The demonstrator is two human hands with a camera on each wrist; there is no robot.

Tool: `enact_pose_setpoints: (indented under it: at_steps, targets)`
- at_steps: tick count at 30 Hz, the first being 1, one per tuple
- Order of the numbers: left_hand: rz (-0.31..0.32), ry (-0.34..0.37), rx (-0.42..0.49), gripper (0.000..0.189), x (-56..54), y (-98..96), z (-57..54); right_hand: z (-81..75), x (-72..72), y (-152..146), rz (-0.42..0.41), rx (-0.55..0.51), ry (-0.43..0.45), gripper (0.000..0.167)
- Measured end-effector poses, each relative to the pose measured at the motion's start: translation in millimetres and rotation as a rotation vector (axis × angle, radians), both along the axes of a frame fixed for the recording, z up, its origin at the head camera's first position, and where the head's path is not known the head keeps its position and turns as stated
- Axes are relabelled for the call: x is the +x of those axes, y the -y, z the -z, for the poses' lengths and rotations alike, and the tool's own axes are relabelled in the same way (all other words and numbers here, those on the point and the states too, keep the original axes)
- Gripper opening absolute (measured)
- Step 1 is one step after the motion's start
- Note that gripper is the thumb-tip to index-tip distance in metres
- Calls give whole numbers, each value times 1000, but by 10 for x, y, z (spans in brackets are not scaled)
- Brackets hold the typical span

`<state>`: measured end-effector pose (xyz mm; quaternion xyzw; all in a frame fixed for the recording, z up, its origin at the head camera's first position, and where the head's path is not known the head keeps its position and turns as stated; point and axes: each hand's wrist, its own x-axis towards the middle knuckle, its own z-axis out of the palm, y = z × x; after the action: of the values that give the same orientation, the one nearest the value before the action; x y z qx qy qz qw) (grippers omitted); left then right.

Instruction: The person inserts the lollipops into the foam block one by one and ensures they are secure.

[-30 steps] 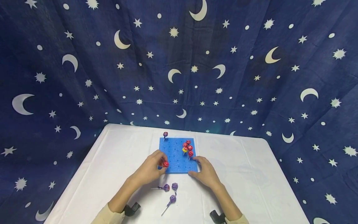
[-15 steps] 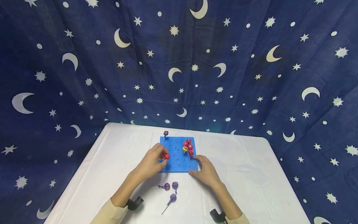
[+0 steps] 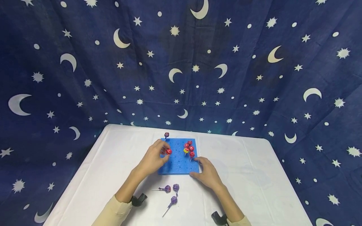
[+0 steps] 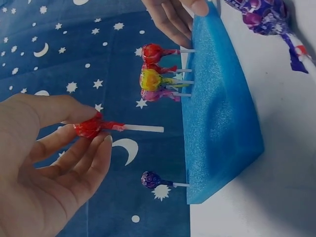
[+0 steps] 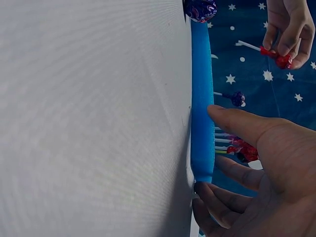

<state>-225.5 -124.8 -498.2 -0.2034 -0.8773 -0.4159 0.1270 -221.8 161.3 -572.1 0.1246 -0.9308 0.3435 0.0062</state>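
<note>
From over here I see three purple lollipops (image 3: 173,200) lying nearest on the white table (image 3: 243,188). The right hand (image 3: 208,174), fingers loosely spread, touches the near right corner of the blue foam block (image 3: 178,166). Above it, the left hand (image 3: 152,159) pinches a red lollipop (image 3: 169,151), stick clear. One purple lollipop (image 3: 167,134) stands at the far left corner.

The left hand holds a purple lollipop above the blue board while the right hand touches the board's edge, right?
Not purple: the left wrist view shows a red lollipop. The left hand does hold it above the blue board, and the right hand touches its edge.
</note>
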Motion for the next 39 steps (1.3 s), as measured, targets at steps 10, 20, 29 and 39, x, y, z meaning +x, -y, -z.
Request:
enact_pose_setpoints:
  at_steps: [10,20,29,39]
  targets:
    - [-23,-50,52,29,-110,3,8,-6,-11,-6,0,3,5,63]
    - [-63,-73,70,31,-153,6,11,17,1,-16,3,-7,7,63]
    - [-78,-99,75,32,-201,13,17,6,7,-18,3,-10,-1,63]
    - [-127,-144,16,27,-260,25,60,-20,6,8,2,-2,1,64]
